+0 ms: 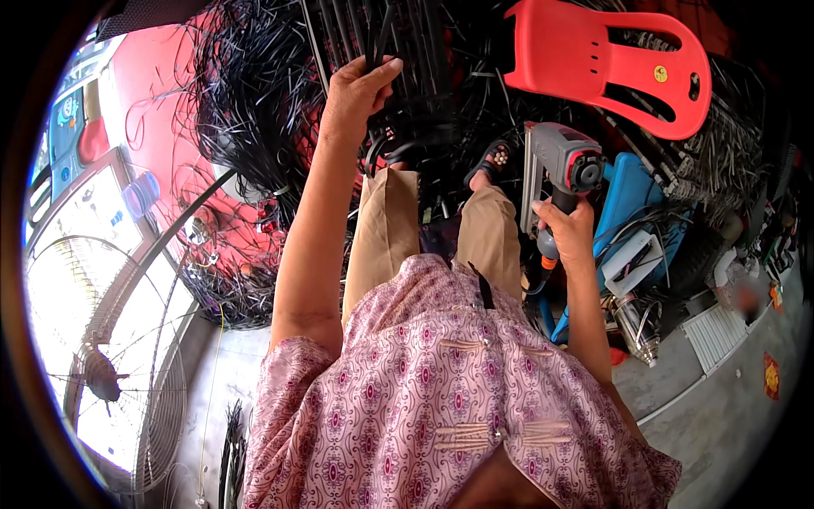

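Loose blouse (398, 399), dusty pink ground, all-over print: dark magenta oval medallions ringed by thin purple scrolls. Left sleeve (292, 377) short, wide-cut, same print, ending near elbow. Small pale button (498, 433) at centre front; beige striped trim (462, 430) in bars to either side, second set nearer hem. Neckline (506, 443) open, V-shaped. Trousers (386, 229) plain tan, loose, creased along legs. Right sandal (494, 159) dark, open, pale round beads clustered on strap; left footwear mostly hidden. Left hand (360, 93) and right hand (572, 231) bare.
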### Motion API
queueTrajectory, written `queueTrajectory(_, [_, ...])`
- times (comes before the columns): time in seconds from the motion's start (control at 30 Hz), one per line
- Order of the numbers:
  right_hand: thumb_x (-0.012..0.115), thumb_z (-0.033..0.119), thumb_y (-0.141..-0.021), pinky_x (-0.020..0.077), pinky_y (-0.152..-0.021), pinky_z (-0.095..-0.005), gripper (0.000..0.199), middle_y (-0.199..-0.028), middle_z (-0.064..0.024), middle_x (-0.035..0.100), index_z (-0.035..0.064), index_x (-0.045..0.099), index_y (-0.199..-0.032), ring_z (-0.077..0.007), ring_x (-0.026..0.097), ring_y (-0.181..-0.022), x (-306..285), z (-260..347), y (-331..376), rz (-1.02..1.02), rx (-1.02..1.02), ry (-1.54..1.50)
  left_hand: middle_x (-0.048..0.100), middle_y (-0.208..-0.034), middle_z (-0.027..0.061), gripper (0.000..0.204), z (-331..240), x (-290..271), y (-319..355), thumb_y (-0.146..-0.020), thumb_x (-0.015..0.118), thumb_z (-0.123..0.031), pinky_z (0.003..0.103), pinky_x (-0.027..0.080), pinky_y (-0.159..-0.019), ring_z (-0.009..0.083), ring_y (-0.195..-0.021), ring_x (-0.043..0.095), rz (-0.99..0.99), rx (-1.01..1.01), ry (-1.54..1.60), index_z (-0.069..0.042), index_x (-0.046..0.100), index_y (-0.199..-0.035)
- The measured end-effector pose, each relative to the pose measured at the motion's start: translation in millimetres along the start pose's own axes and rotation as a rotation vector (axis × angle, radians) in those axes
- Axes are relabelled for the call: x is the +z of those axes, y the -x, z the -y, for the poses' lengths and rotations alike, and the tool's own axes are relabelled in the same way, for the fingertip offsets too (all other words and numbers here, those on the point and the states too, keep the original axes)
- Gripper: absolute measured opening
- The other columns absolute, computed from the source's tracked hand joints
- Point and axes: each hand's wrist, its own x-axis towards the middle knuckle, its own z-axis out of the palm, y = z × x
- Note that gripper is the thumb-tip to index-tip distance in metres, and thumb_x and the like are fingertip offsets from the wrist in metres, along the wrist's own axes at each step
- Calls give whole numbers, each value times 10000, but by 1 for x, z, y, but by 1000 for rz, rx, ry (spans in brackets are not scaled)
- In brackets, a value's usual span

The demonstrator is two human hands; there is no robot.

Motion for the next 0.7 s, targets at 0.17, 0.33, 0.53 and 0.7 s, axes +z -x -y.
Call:
queueTrajectory(0.17, [736, 91, -785, 435, -554, -255, 152, -665, -6, 582, 28, 601, -758, -93, 546, -561, 2, 0, -2, 6, -5, 5, 602, -752, 1, 185, 11, -6, -10, -874, 679, -154, 217, 322, -466, 59, -552, 459, 97, 15, 269, -7, 689, -985])
queueTrajectory(0.33, [733, 83, -787, 436, -555, -253, 140, -677, -10, 590, 21, 609, -771, -93, 551, -567, 5, 0, -6, 10, -18, -7, 640, -819, 27, 170, 17, -9, -15, -870, 651, -97, 221, 354, -488, 79, -592, 504, 153, -7, 373, 13, 680, -996])
queueTrajectory(0.53, [740, 94, -783, 433, -554, -253, 141, -670, -10, 595, 21, 621, -773, -94, 553, -564, 8, 9, -9, 13, -17, 0, 667, -800, 21, 181, 11, -1, -14, -834, 687, -88, 204, 386, -515, 65, -656, 584, 104, -4, 93, 16, 685, -981])
queueTrajectory(0.7, [747, 101, -780, 445, -558, -251, 148, -647, -9, 590, 29, 619, -755, -95, 563, -567, 12, 16, -12, 33, -50, -15, 668, -744, 20, 177, 6, 11, -18, -802, 716, -120, 223, 440, -543, 72, -628, 592, 146, 154, -308, 5, 701, -926])
